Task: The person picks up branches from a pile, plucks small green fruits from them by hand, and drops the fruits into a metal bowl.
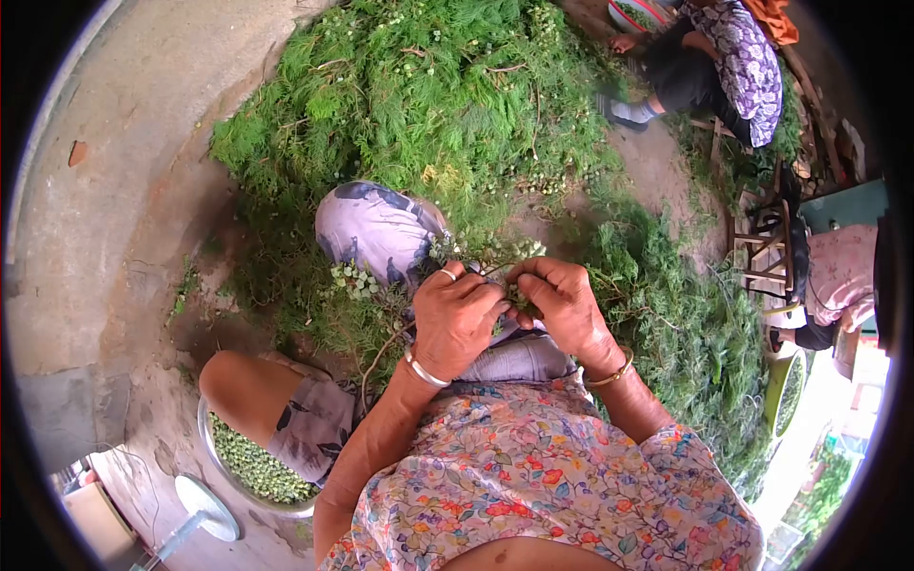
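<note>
My left hand (452,324), with a ring and a silver bangle, is closed on a leafy evergreen sprig (514,255) bearing small pale green cones. Close beside it, my right hand (562,305), with a gold-coloured bangle, has its thumb and fingers pinched together. Small green cones (517,303) show between the fingertips of the two hands; the fingers partly hide them. More cone-bearing twigs (354,282) lie across my lap, left of my left hand. Both hands are above my lap, in front of the flowered shirt.
A big heap of cut evergreen branches (428,105) lies ahead, with more branches (666,324) at right. A basin (286,509) of green cones stands by my left leg, near a round white fan-like object (208,507). Two other people sit at right, near a wooden stool (762,252).
</note>
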`<state>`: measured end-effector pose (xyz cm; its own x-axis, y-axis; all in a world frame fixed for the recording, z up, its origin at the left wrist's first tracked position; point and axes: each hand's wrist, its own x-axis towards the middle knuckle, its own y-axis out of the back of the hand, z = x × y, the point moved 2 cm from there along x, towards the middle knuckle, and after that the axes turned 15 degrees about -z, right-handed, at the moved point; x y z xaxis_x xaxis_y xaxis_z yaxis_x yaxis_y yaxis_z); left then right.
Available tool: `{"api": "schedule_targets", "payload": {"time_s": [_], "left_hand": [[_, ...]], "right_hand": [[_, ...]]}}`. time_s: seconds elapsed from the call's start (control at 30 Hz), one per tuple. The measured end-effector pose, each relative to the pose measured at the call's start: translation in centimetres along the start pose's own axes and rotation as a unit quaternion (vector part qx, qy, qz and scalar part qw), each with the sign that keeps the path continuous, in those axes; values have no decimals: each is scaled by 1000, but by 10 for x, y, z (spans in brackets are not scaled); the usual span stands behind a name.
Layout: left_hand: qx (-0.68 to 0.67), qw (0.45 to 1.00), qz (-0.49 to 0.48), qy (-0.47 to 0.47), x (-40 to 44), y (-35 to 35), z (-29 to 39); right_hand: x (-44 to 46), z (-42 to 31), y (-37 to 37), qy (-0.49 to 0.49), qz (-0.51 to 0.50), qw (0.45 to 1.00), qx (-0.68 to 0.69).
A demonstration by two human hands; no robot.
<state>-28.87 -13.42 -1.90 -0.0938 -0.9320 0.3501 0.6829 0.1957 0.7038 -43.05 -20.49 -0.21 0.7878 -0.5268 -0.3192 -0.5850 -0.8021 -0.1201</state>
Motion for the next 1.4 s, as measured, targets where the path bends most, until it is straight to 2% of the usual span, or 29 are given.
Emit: {"api": "schedule_targets", "payload": {"time_s": [0.03, 0.17, 0.23, 0.27, 0.33, 0.47, 0.53, 0.67, 0.73, 0.9, 1.0, 1.13, 1.2, 1.23, 1.3, 1.4], "left_hand": [[0, 1000, 0, 0, 0, 1, 0], [-1, 1000, -20, 1, -2, 2, -1], [2, 1000, -25, 2, -2, 4, -1], [7, 999, -31, -7, -1, 5, 0], [13, 999, -37, -17, -1, 6, 0], [12, 999, -31, -24, -2, 6, -1], [4, 999, -29, -25, -3, 6, 0], [-15, 999, -23, -17, -4, 5, 2], [-23, 999, -21, -12, -4, 6, 1], [-39, 999, -18, -22, -6, 8, -3], [-45, 999, -13, -21, -6, 12, -2], [-48, 998, -23, -24, -9, 11, -4], [-45, 998, -34, -35, -9, 13, -1], [-46, 998, -35, -37, -9, 14, 0], [-49, 997, -38, -48, -8, 15, 1], [-52, 996, -34, -58, -7, 17, 4]], "right_hand": [[-1, -1, 0, -10, 7, 999, 47], [-4, -4, 1, -21, -10, 999, 37], [-4, -5, 0, -50, -2, 986, 159], [-4, -4, 0, -50, -2, 986, 159], [-3, -6, 0, -17, -30, 994, -101], [0, 2, 0, -58, -27, 994, -93], [0, 11, 5, -55, -16, 998, 38], [-2, 8, 3, -40, -4, 998, 42], [-2, 15, 10, -37, 47, 992, 112], [-9, 29, 34, 0, 53, 983, 178], [-15, 27, 42, 22, 34, 956, 290], [-18, 28, 42, 34, 37, 946, 322], [-18, 37, 47, 9, 121, 944, 308], [-16, 40, 48, 9, 123, 943, 308], [-10, 46, 52, -17, 157, 945, 285], [3, 47, 51, 1, 149, 962, 230]]}}
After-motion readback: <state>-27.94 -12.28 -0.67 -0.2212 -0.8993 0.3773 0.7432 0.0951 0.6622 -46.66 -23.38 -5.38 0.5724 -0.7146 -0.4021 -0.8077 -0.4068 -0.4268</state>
